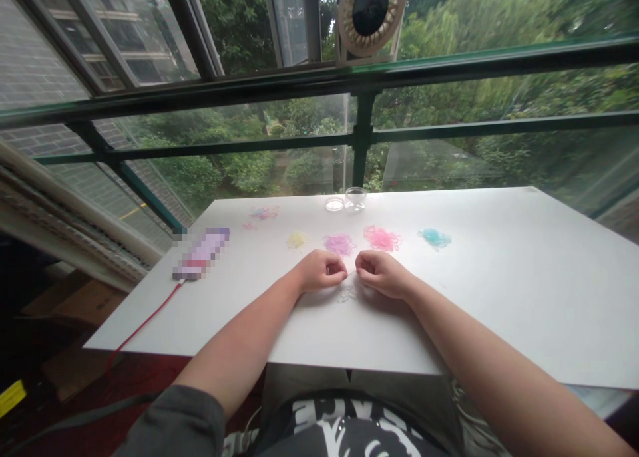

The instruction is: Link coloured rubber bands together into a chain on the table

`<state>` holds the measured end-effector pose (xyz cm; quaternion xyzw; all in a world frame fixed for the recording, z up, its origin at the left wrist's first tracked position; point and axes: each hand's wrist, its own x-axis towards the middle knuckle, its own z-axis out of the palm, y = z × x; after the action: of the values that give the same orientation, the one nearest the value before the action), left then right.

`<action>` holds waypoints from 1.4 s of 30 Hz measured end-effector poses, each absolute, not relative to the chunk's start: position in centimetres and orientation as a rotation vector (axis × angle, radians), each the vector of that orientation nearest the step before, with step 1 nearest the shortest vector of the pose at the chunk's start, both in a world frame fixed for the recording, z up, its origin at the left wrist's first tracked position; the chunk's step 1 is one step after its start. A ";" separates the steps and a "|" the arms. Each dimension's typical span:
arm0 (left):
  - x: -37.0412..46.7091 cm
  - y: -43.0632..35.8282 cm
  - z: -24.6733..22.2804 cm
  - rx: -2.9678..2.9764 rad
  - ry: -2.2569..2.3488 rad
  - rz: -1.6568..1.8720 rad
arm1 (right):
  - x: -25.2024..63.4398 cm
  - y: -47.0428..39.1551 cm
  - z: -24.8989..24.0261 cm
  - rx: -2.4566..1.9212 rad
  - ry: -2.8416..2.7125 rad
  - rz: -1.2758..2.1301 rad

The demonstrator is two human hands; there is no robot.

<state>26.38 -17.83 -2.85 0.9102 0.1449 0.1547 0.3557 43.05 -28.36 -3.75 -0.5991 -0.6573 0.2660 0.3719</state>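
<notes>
Side by side over the white table [499, 277], my left hand [322, 271] and my right hand [382, 273] have curled, pinching fingers, with a narrow gap between them. A faint clear strand seems to span that gap, too small to make out well. Just below lies a small pile of clear bands [347, 294]. Beyond my hands are a yellow pile [296, 240], a purple pile [339, 245], a pink pile [382, 238] and a blue pile [434, 237]. A mixed-colour pile [264, 212] sits farther back on the left.
A clear round container [355, 199] and its lid [334, 204] stand at the table's back edge. On the left lies a blurred-out phone [204, 252] with a red cable [150, 317]. Behind the table run a green railing [239, 148] and windows with a round fan [370, 11].
</notes>
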 end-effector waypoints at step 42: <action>26.5 -17.7 -3.0 2.385 0.416 0.309 | 42.6 -28.2 -3.9 -1.676 -1.786 0.562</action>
<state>26.50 -17.72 -3.01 0.9178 0.1601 0.1189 0.3434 42.56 -28.20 -3.94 -0.6343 -0.6758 0.2126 0.3094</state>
